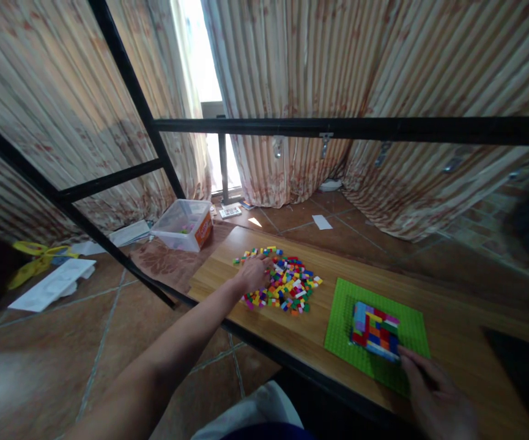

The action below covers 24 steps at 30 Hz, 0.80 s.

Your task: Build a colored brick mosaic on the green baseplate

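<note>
My left hand [254, 273] reaches out over a pile of small coloured bricks [287, 284] on the wooden table [457, 318]. Its fingers curl down into the left side of the pile; what they hold, if anything, is hidden. My right hand [433, 394] rests at the near right corner of a green baseplate [342, 324], its fingertips touching the edge of a block of red, blue, yellow and orange bricks [375, 331] built on the plate. Those fingers are bent together against the block.
A clear plastic box [182, 225] with an orange label stands on a cloth on the tiled floor beyond the table. Black metal frame bars [337, 127] cross in front of curtains. White trays and a yellow object lie on the floor at left.
</note>
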Motion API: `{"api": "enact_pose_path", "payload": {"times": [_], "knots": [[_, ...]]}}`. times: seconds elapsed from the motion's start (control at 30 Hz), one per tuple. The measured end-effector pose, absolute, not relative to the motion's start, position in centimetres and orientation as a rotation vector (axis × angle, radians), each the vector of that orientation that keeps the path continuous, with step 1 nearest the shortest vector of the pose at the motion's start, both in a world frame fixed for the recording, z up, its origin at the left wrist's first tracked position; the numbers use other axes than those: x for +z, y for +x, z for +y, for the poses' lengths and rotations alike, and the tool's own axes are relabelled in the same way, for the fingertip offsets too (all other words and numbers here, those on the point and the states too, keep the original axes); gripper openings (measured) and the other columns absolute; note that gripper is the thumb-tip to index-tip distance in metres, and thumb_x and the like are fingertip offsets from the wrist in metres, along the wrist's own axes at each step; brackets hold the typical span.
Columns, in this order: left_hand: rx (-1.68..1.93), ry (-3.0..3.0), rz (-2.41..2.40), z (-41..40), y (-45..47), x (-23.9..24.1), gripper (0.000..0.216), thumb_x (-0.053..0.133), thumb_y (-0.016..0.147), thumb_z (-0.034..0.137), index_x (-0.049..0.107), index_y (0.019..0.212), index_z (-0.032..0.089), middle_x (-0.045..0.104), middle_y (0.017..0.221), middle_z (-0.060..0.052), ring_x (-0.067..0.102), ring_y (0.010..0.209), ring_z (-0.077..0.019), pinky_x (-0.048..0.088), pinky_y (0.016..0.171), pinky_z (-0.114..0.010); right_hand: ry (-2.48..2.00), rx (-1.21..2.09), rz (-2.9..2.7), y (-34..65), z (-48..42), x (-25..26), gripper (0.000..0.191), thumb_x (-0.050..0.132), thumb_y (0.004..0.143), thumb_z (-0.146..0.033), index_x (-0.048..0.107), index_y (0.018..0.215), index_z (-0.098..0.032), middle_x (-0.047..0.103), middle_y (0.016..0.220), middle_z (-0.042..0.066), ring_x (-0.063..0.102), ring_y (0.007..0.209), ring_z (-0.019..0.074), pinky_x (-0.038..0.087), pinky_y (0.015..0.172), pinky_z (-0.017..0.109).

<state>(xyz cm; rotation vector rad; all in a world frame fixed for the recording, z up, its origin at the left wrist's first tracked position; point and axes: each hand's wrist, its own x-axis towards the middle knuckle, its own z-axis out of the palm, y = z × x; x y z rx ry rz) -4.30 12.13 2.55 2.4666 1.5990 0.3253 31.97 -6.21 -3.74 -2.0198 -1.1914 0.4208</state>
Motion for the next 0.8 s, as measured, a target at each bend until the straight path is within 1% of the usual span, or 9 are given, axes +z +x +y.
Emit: {"api": "enact_pose_path", "payload": {"times": [0.1,0.17,0.23,0.3,0.37,0.47,0.6,0.7,0.8], "knots": [[0.712,2.249,1.513,11.7,-4.5,3.1,0.035,0.059,0.078,0.017,0.066,0.113,0.020,0.065,0.112,-0.009,0.057,0.106,-0.0241,0.043,0.097,-0.037,-2.001,0.438,-1.156,31.7,-6.2,-3.4,0.047,0.050,0.075,-0.058,0.072,0.098,-0.023,0.070,0.108,0.008,0.063,0.101,0.0328,0.048,0.089,0.047],[1.055,1.863,1.400,10.9,-4.2,3.5,0.033,0.061,0.078,0.019,0.067,0.110,0.019,0.067,0.108,-0.008,0.059,0.099,-0.0212,0.045,0.093,-0.035,-1.981,0.427,-1.124,31.1,-6.2,-2.7,0.046,0.051,0.076,-0.057,0.071,0.098,-0.022,0.070,0.108,0.009,0.063,0.101,0.0319,0.047,0.090,0.046],[1.241,1.378,1.222,9.5,-3.3,4.1,0.031,0.066,0.078,0.023,0.068,0.108,0.017,0.069,0.100,-0.007,0.061,0.087,-0.0166,0.048,0.084,-0.030,-1.938,0.394,-1.124,29.6,-6.0,-1.5,0.044,0.052,0.078,-0.055,0.070,0.099,-0.021,0.069,0.109,0.009,0.063,0.101,0.0302,0.047,0.090,0.044],[1.215,0.947,0.991,7.6,-1.9,4.8,0.033,0.070,0.076,0.027,0.068,0.108,0.017,0.069,0.093,-0.005,0.061,0.078,-0.0126,0.048,0.075,-0.025,-1.836,0.362,-1.167,27.4,-5.8,0.0,0.041,0.052,0.081,-0.053,0.070,0.101,-0.022,0.068,0.110,0.009,0.063,0.101,0.0273,0.048,0.089,0.041],[1.090,0.661,0.834,5.5,0.0,5.4,0.032,0.072,0.077,0.029,0.069,0.105,0.016,0.067,0.082,-0.004,0.059,0.070,-0.0101,0.048,0.069,-0.022,-1.686,0.384,-1.242,24.7,-5.6,1.6,0.036,0.054,0.083,-0.051,0.070,0.099,-0.023,0.069,0.107,0.007,0.064,0.098,0.0242,0.048,0.088,0.039],[0.940,0.413,0.719,2.6,2.7,5.8,0.023,0.072,0.078,0.028,0.070,0.096,0.013,0.066,0.078,-0.004,0.060,0.070,-0.0098,0.049,0.068,-0.021,-1.482,0.465,-1.368,21.0,-5.2,3.2,0.028,0.057,0.085,-0.044,0.069,0.102,-0.025,0.068,0.104,0.006,0.064,0.090,0.0195,0.050,0.083,0.035],[0.899,0.369,0.712,0.2,5.3,5.5,0.020,0.077,0.073,0.028,0.068,0.084,0.013,0.065,0.076,-0.002,0.059,0.069,-0.0090,0.048,0.068,-0.020,-1.388,0.546,-1.351,18.8,-4.8,3.9,0.026,0.061,0.085,-0.039,0.067,0.106,-0.025,0.067,0.102,0.005,0.063,0.083,0.0165,0.052,0.077,0.032],[0.907,0.471,0.740,-0.7,6.4,5.2,0.024,0.082,0.067,0.030,0.067,0.077,0.014,0.065,0.074,-0.001,0.058,0.068,-0.0082,0.047,0.067,-0.019,-1.379,0.615,-1.281,18.8,-4.8,3.7,0.023,0.063,0.083,-0.038,0.069,0.101,-0.024,0.068,0.096,0.004,0.062,0.085,0.0173,0.051,0.076,0.031],[0.920,0.634,0.780,-1.0,7.2,4.9,0.027,0.082,0.066,0.033,0.066,0.076,0.014,0.065,0.073,0.000,0.055,0.064,-0.0073,0.044,0.063,-0.019,-1.358,0.756,-1.146,19.2,-5.1,3.4,0.022,0.064,0.082,-0.040,0.070,0.097,-0.024,0.069,0.090,0.003,0.063,0.082,0.0176,0.051,0.074,0.031]]}}
